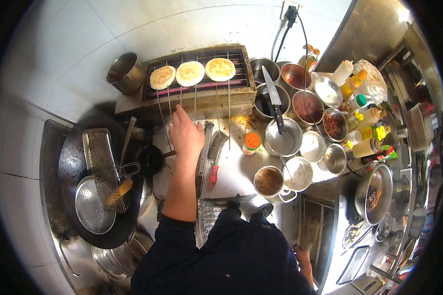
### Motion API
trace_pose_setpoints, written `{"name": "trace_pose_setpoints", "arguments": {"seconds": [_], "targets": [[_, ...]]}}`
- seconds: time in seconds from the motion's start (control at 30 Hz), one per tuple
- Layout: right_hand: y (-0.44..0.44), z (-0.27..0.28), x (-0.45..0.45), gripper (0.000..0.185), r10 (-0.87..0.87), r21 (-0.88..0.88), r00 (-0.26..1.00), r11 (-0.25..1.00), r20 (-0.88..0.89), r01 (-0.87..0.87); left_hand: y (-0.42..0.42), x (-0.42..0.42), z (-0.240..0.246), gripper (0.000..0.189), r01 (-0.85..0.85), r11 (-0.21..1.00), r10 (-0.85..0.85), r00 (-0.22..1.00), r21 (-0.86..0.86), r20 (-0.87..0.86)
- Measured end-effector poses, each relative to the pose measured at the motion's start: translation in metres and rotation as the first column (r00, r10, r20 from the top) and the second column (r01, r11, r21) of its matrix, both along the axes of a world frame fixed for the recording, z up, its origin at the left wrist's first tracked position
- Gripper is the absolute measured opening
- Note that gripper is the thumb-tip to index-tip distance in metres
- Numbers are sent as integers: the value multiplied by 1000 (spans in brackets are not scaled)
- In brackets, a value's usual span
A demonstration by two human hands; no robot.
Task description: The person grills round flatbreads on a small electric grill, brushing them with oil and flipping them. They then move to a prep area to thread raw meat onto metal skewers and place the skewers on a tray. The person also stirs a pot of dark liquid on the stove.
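Note:
Three round flatbreads lie in a row over the grill [203, 99]: a left one [162, 77], a middle one [190, 73] and a browner right one [220, 69]. Each is threaded on a pair of thin metal skewers that stick out over the grill's front edge. From above, my left hand [186, 131] covers the lower ends of the middle bread's skewers [195, 96], its fingers closed around them. A ring shows on one finger. Low beside my body hangs my right hand [302, 254], small and partly shadowed; whether it holds anything is unclear.
A large wok [68, 158] with strainers stands at left. Several metal pots crowd the right, a kitchen knife [272, 92] lying across them. An orange-topped jar [252, 143] and a red-handled tool [214, 173] are on the counter. Sauce bottles [369, 118] line the right side.

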State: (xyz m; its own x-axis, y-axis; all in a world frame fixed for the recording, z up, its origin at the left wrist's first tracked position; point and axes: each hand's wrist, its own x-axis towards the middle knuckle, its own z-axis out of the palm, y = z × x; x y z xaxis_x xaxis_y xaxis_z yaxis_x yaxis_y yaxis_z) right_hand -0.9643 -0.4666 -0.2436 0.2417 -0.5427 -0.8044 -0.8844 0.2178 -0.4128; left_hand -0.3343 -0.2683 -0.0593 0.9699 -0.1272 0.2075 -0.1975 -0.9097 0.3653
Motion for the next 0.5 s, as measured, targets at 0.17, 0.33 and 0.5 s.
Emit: {"name": "trace_pose_setpoints", "arguments": {"seconds": [0.17, 0.33, 0.5], "targets": [[1, -5, -1, 23, -90, 19, 996, 996, 25, 90, 6, 13, -15, 64, -38, 995, 22, 984, -88, -177], [12, 5, -1, 23, -40, -5, 998, 999, -41, 40, 6, 15, -13, 41, 33, 950, -40, 999, -310, -16], [21, 9, -3, 23, 7, -48, 999, 999, -39, -8, -11, 12, 3, 29, -271, 184, -520, 789, -945, -327]]}}
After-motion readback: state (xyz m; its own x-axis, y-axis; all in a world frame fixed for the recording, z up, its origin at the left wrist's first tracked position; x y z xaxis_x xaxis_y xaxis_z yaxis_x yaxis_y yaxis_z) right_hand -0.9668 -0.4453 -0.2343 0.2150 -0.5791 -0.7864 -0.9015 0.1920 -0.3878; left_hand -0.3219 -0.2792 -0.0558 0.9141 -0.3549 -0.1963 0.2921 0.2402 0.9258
